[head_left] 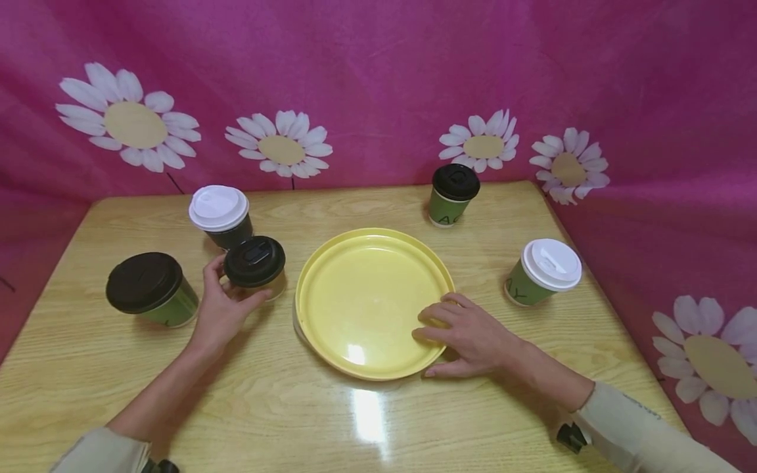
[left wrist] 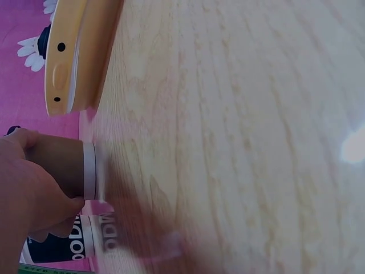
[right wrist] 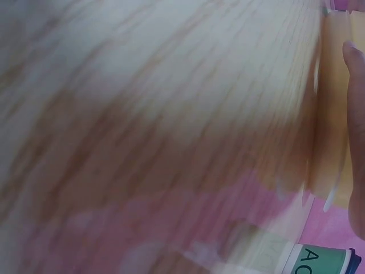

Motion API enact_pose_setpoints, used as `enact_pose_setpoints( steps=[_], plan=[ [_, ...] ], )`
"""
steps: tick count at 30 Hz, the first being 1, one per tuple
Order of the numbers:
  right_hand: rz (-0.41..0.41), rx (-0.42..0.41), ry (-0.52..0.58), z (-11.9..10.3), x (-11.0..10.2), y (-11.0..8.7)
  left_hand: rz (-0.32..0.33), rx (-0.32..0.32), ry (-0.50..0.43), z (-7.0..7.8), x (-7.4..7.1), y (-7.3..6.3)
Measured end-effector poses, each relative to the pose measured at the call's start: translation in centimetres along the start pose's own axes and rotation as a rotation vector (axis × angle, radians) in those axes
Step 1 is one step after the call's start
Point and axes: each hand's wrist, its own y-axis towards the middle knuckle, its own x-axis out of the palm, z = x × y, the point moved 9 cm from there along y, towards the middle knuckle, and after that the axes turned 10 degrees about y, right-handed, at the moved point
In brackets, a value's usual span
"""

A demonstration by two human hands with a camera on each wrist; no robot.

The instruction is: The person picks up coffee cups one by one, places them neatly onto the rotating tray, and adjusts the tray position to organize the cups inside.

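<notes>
My left hand [head_left: 221, 315] holds a small brown paper cup [left wrist: 60, 165] with a black lid [head_left: 255, 261], thumb on the near side and fingers round the left. The cup is upright, left of a round yellow tray [head_left: 372, 302]; whether its base touches the table I cannot tell. At the tray's right rim is my right hand [head_left: 473, 335], its loosely bent fingers over the edge and the thumb outside, near the front. In the right wrist view, that thumb [right wrist: 355, 63] lies beside the tray's side wall [right wrist: 332, 114].
Left of the tray stand a white-lidded dark cup [head_left: 230, 231] and a larger black-lidded green cup [head_left: 174, 305]. A black-lidded green cup [head_left: 446, 209] is behind the tray, and a white-lidded green cup [head_left: 529, 286] to its right. A pink flowered cloth [head_left: 378, 79] borders the wooden table [head_left: 284, 407].
</notes>
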Motion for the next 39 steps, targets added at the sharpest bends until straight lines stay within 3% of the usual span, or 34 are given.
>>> enact_pose_setpoints(
  steps=[8, 14, 27, 39],
  plan=[
    [-0.001, -0.004, 0.011, 0.0, 0.1, -0.1, 0.006, -0.018, -0.024, -0.1, 0.3, 0.2],
    [-0.002, -0.001, 0.018, 0.0, 0.1, -0.2, -0.027, -0.036, -0.036, -0.5, 0.8, 0.6],
    [0.005, 0.004, 0.039, 0.1, 0.0, -0.1, -0.024, 0.001, -0.006, -0.9, 0.9, 1.2],
    [-0.007, 0.013, 0.042, 0.1, 0.2, 0.0, -0.001, 0.047, 0.014, 1.0, 0.5, 0.6]
  ],
)
